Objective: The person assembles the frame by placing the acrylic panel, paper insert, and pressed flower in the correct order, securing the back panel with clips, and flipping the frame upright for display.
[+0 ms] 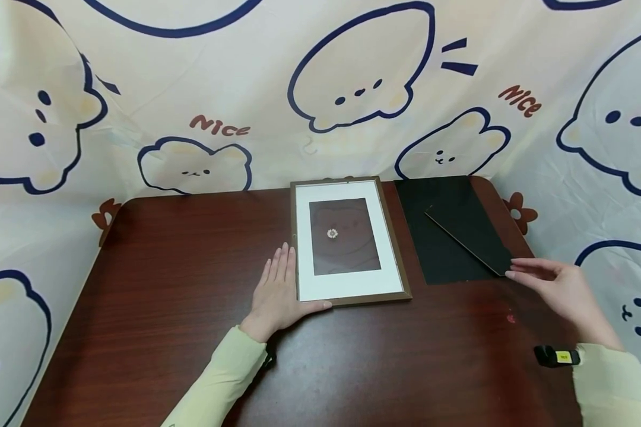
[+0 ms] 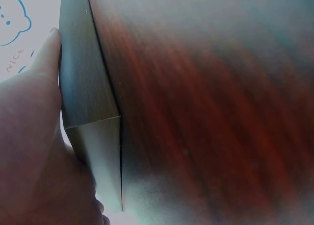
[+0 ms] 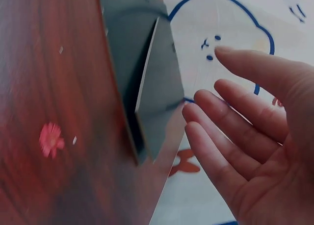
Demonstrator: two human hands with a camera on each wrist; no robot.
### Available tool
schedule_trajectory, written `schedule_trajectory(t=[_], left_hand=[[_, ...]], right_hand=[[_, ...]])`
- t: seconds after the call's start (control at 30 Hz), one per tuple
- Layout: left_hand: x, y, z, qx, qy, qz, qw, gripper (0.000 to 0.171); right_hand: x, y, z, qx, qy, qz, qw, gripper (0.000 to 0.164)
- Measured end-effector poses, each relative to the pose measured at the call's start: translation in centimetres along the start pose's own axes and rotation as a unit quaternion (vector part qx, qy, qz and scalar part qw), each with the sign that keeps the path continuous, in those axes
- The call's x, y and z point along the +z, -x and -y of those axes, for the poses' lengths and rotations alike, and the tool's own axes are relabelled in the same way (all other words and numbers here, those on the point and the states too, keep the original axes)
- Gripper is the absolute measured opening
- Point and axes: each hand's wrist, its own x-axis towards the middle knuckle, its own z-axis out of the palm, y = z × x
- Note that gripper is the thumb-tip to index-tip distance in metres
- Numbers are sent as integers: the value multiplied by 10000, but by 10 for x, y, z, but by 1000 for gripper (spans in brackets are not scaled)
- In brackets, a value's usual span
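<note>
A wooden picture frame (image 1: 395, 243) with a white mat (image 1: 352, 289) lies on the table, a small pale flower (image 1: 332, 233) showing within its opening. My left hand (image 1: 278, 296) rests against its lower left corner, straight fingers along the left side and thumb along the near edge. To the right lies a black backing board (image 1: 438, 261) with a stand flap (image 3: 162, 87) tilted up from it. My right hand (image 1: 561, 290) is at the board's near right corner, fingertips close by the flap's end. In the right wrist view its fingers are extended, with nothing between them.
The dark reddish wooden table (image 1: 181, 267) has rounded far corners. A small pink flower (image 3: 51, 139) lies near the board, with tiny pale bits around it. Cloth (image 1: 267, 71) printed with cartoon animals hangs behind and beside the table.
</note>
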Motion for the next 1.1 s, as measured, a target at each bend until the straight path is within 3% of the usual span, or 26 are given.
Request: schedule_trajectory(t=[0.3,0.57,0.8,1.1], left_hand=[[0,-1,0,-13,-11,70,10000,142],[-1,-1,0,-21,48,24,10000,140],[-1,-1,0,-26,42,50,10000,141],[-2,0,0,-58,48,112,9999,142]], right_hand=[[-1,7,-31,369,409,929,9941,51],[5,12,-49,603,-15,1495,9869,47],[13,13,-57,677,213,1367,9881,47],[25,5,-44,258,266,1030,9940,48]])
